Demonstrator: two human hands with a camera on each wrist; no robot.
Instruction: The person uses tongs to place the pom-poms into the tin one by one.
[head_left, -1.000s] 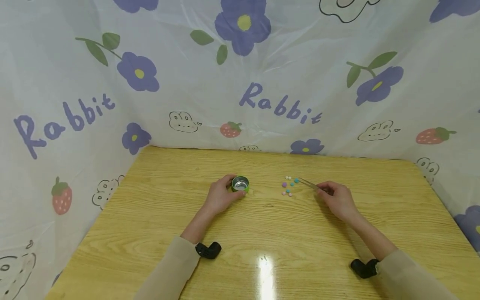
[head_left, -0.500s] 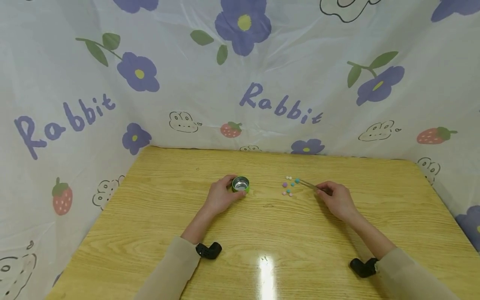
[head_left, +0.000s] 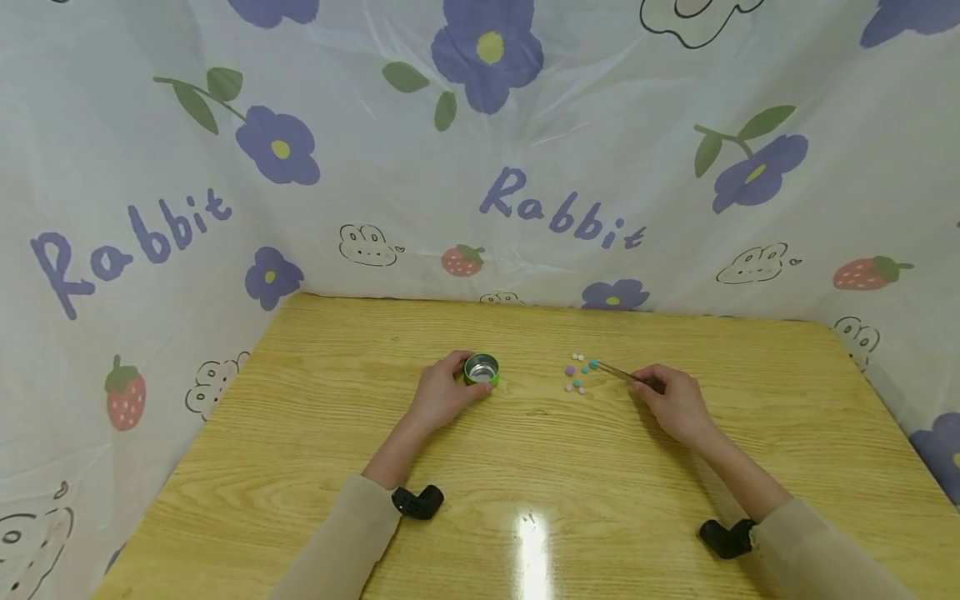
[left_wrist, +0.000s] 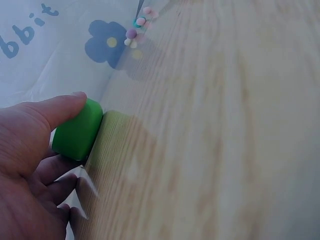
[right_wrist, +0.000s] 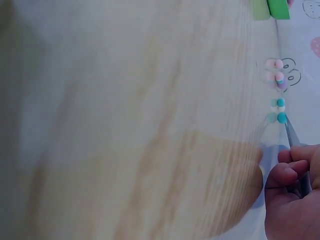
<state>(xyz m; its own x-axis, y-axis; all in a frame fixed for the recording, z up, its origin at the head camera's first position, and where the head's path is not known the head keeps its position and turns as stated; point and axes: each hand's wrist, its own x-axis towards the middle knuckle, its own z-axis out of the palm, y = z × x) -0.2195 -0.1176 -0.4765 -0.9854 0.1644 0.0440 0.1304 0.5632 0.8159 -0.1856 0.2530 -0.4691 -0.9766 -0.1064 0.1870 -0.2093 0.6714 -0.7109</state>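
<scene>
My left hand (head_left: 438,390) holds a small round green tin (head_left: 491,381), thumb on one side and fingers on the other. The tin stands on the table, its silver inside facing up with nothing seen in it. In the right wrist view my right hand (right_wrist: 295,192) pinches metal tweezers (right_wrist: 291,134). Their tips meet at a blue bead (head_left: 593,364), the rightmost of a small cluster. Close by lie a purple bead (head_left: 570,371), two white beads (head_left: 577,357), smaller blue ones and pink beads (left_wrist: 147,10).
The wooden table (head_left: 525,467) ends at the back against a hanging cloth (head_left: 420,183) printed with flowers and rabbits. Black wrist devices sit at the left cuff (head_left: 420,502) and the right cuff (head_left: 726,538).
The tweezers' arms, spread apart earlier, have come together at the blue bead, and their tips sit slightly lower in view. The left hand and the tin stay in place.
</scene>
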